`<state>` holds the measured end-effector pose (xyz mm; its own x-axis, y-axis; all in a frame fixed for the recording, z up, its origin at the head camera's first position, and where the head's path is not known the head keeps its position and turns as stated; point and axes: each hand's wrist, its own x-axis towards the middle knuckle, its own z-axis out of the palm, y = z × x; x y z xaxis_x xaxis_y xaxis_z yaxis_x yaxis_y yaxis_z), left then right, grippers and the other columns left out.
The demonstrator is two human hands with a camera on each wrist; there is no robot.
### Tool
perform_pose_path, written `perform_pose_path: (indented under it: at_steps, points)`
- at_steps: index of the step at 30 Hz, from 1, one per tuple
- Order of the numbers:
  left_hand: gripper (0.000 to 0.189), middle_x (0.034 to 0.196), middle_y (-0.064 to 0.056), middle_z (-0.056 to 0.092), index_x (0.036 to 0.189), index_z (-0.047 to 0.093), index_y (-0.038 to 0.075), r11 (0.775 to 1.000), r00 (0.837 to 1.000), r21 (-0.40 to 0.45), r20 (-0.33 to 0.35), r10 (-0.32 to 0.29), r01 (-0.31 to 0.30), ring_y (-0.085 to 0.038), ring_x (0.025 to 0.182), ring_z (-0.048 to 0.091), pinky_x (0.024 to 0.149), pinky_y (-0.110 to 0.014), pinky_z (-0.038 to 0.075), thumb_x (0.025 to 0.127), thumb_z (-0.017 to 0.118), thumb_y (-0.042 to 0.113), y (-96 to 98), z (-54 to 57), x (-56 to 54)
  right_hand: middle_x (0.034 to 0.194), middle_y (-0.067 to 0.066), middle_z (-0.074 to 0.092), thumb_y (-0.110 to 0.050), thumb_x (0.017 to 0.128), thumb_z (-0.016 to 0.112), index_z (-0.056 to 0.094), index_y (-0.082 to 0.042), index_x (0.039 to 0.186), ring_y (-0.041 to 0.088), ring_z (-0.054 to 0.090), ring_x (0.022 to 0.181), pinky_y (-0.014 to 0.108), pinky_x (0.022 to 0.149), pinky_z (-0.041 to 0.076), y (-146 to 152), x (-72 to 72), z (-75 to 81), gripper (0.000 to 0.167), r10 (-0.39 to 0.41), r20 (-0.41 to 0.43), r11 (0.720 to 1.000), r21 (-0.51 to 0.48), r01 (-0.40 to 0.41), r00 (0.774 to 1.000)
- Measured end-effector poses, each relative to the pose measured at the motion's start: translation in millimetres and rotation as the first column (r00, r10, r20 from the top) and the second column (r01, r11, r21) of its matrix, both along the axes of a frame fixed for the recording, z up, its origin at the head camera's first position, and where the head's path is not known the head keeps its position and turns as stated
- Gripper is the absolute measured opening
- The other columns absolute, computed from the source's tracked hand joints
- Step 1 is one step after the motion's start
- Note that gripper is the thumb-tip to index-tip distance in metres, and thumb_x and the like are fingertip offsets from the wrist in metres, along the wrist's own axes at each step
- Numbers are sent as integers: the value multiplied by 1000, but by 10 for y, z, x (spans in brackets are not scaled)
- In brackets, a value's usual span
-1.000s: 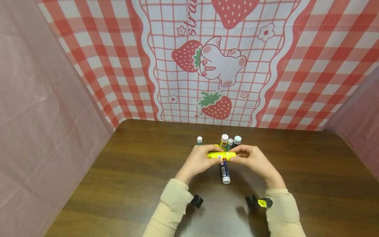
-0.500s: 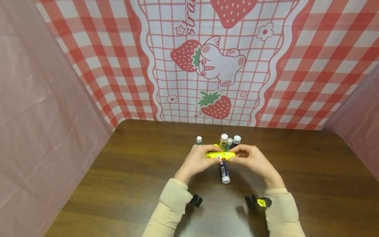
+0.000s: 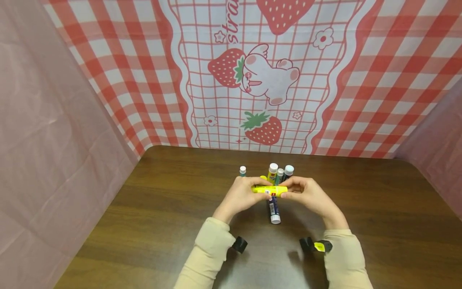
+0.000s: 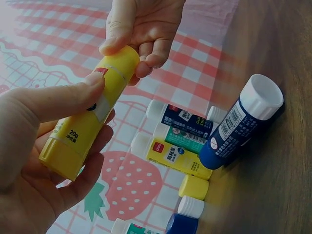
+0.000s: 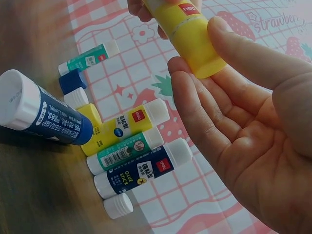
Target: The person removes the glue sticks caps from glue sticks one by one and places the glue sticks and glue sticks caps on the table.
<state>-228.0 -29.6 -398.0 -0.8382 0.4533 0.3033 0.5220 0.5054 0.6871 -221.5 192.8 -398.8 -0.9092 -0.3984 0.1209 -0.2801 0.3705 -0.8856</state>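
Note:
A yellow glue stick (image 3: 268, 190) is held level between both hands, above the table, with a translucent yellow end toward the right. My left hand (image 3: 241, 196) grips its body, thumb along the label in the left wrist view. The right hand (image 3: 311, 196) pinches the translucent end (image 5: 207, 58) between thumb and fingers. Below the hands, a navy glue stick (image 4: 234, 126) lies with its white end toward me. Behind it stand a yellow glue stick (image 5: 127, 125), a teal one (image 5: 126, 151) and a navy one (image 5: 146, 169), all white-capped and close together.
Another teal glue stick (image 5: 88, 57) stands apart on the left. Among the sticks are a blue cap (image 5: 72, 81), a white cap (image 5: 76, 98), a yellow cap (image 4: 194, 187) and, on the right, another white cap (image 5: 118, 205). A checked strawberry cloth (image 3: 260, 80) hangs behind the brown table (image 3: 173, 216).

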Motion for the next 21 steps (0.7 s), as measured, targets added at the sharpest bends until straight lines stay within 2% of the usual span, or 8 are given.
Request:
perform_pose_path:
  at_steps: [12, 16, 21]
  points:
    - [28, 92, 5, 68, 100, 71, 18, 1000, 1000, 12, 7, -9, 9, -4, 73, 55, 64, -15, 44, 74, 75, 27, 13, -16, -15, 87, 14, 64, -16, 79, 70, 63, 1, 99, 20, 62, 73, 36, 69, 53, 21, 6, 15, 27, 28, 1, 999, -16, -28, 1000]
    - [27, 92, 5, 68, 100, 71, 18, 1000, 1000, 17, 13, -15, 15, -4, 73, 54, 64, -15, 44, 74, 75, 26, 10, -15, -9, 87, 14, 64, -16, 79, 70, 63, 1, 99, 23, 62, 74, 35, 68, 53, 23, 3, 5, 27, 24, 8, 1000, -5, -24, 1000]
    - [27, 91, 6, 68, 99, 71, 19, 1000, 1000, 19, 11, 1, -1, -4, 73, 54, 63, -15, 44, 74, 75, 27, -1, -15, -4, 86, 11, 65, -15, 79, 69, 63, 1, 99, 20, 63, 74, 33, 67, 53, 0, 9, 5, 26, 24, 0, 1000, -3, -24, 1000]
